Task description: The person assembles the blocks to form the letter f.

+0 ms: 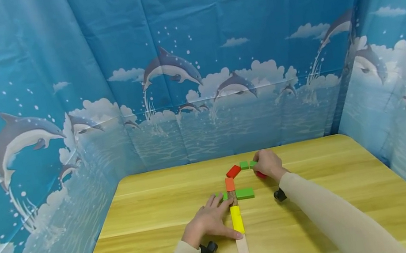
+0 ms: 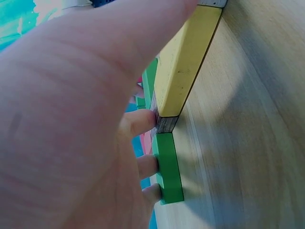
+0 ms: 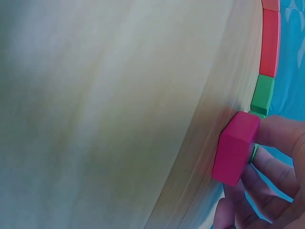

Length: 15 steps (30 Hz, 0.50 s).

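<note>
Fingers spread, my left hand (image 1: 211, 221) rests against a line of wooden blocks. Its thumb touches the pale wood block (image 1: 243, 250), and its index finger the dark brown block (image 1: 233, 200). Other fingertips lie on a green block (image 2: 167, 167) in the left wrist view. Yellow blocks (image 1: 236, 219) sit between thumb and index finger. At the far side, my right hand (image 1: 269, 164) pinches a red block (image 3: 236, 148) between thumb and fingers, at the end of a curved row. A small green block (image 1: 253, 164) there is partly hidden by the fingers.
An orange block (image 1: 229, 184) continues the line beyond the brown one. Another red block (image 1: 233, 171) and a green block (image 1: 244, 165) form the curve. A green block (image 1: 244, 193) extends right. Behind the wooden table (image 1: 147, 252) hangs a dolphin-print curtain (image 1: 196, 136).
</note>
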### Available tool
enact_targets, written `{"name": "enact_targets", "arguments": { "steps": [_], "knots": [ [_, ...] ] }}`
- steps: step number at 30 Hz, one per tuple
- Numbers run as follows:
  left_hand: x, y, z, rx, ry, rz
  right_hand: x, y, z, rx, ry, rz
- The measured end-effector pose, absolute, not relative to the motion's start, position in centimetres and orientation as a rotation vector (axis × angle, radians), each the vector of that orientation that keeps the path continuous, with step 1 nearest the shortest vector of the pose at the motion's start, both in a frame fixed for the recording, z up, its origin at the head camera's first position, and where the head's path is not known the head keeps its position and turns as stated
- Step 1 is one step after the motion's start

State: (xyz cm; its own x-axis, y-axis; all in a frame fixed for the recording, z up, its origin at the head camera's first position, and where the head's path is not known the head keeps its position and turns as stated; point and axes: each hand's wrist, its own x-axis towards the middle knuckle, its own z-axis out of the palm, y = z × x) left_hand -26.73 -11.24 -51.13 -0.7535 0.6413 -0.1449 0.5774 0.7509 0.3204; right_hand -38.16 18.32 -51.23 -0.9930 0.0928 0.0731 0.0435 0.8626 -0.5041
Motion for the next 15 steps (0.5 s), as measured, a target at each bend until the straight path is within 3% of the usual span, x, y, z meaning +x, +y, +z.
{"name": "enact_targets", "arguments": {
  "steps": [15],
  "knots": [
    [-26.51,-11.27,-51.52,0.967,2.718,0.363,-37.83,18.10,-51.62,-0.057,-2.906,0.775]
  ]
}}
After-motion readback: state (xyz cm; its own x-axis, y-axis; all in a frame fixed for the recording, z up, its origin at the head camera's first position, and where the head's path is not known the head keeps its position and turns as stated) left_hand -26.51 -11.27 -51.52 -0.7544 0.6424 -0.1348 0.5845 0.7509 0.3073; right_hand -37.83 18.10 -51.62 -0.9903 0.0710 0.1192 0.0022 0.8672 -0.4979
